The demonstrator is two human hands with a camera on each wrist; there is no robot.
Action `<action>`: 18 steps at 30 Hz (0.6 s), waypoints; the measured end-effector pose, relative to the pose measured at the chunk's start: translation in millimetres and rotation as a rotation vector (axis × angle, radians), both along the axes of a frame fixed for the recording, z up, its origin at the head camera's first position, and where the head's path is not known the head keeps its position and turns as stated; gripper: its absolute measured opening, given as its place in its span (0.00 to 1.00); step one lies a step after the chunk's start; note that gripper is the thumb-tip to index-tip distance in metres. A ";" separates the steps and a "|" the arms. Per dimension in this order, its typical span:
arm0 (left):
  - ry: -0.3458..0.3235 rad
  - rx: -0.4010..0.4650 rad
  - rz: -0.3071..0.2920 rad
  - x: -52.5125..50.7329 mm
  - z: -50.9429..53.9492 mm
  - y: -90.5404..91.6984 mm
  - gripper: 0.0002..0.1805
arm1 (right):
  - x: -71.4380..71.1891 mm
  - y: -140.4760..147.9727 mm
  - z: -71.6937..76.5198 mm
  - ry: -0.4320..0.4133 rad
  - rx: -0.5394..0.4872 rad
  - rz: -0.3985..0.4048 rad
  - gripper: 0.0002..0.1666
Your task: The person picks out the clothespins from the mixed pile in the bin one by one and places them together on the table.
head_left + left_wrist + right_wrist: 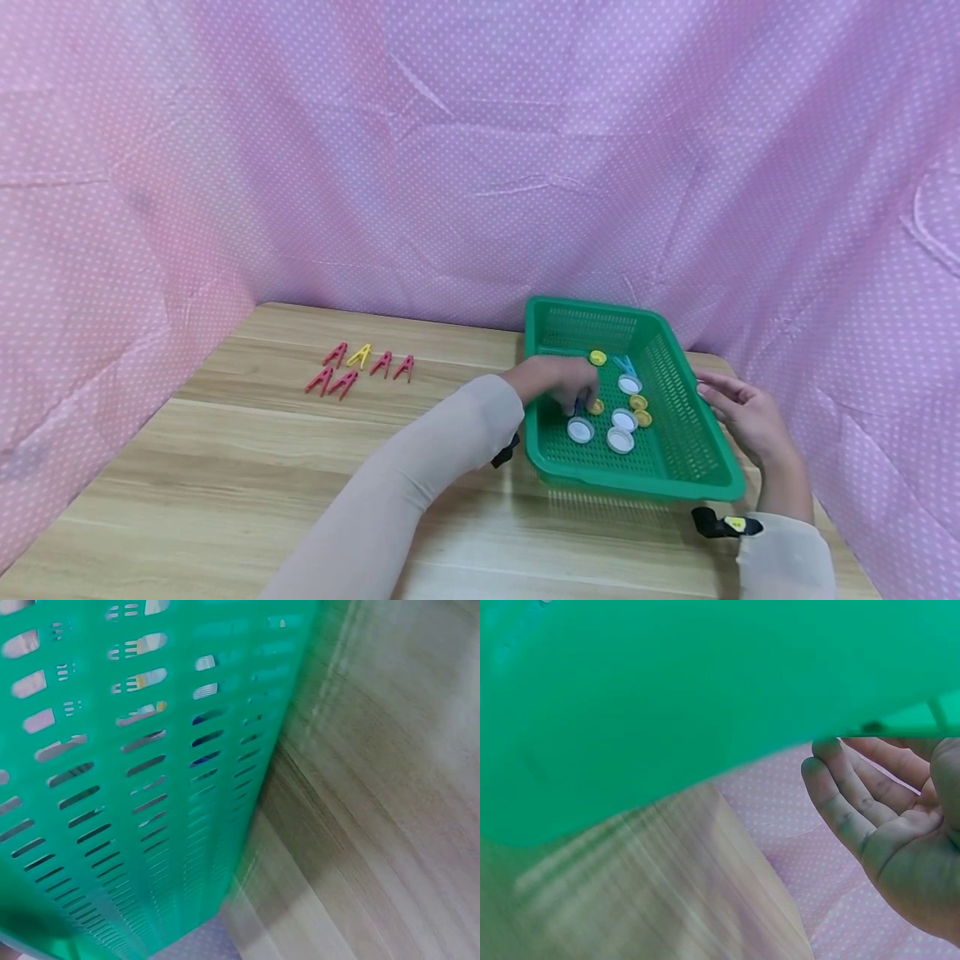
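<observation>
In the head view my left hand reaches down into a green basket, fingers bent toward the basket floor. By its fingertips shows a small dark blue thing, mostly hidden; whether the fingers pinch it cannot be told. Beside them lie a yellow cap and a white lid. More white lids, yellow caps and a light blue clothespin lie in the basket. My right hand is at the basket's right rim, fingers extended in the right wrist view.
Several red clothespins and a yellow clothespin lie at the left on the wooden table. Pink dotted cloth hangs behind the table and at both sides. Slots in the basket's side wall fill much of the left wrist view.
</observation>
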State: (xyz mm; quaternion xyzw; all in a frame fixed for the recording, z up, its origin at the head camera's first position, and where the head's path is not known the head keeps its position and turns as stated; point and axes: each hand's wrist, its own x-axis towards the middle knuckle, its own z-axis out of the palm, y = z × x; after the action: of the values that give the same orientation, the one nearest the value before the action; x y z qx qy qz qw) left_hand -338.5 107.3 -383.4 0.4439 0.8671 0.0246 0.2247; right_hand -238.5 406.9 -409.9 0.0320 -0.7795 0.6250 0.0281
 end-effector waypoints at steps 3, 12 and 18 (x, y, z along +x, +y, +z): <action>0.012 0.030 0.035 -2.0 -1.4 0.1 0.12 | 0.4 -0.2 0.0 -0.001 0.003 -0.003 0.26; -0.005 -0.045 0.142 -6.1 -4.2 4.9 0.12 | -0.3 1.2 -1.4 -0.012 -0.007 -0.003 0.27; -0.054 -0.014 0.148 -5.7 -6.5 5.5 0.15 | -0.4 0.7 -0.6 -0.014 0.000 -0.001 0.27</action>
State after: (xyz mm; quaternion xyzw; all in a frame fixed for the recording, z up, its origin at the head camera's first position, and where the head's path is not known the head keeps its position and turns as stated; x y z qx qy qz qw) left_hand -344.2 112.8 -390.0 0.3761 0.8914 0.0468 0.2485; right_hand -238.9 407.6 -410.5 0.0272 -0.7798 0.6250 0.0231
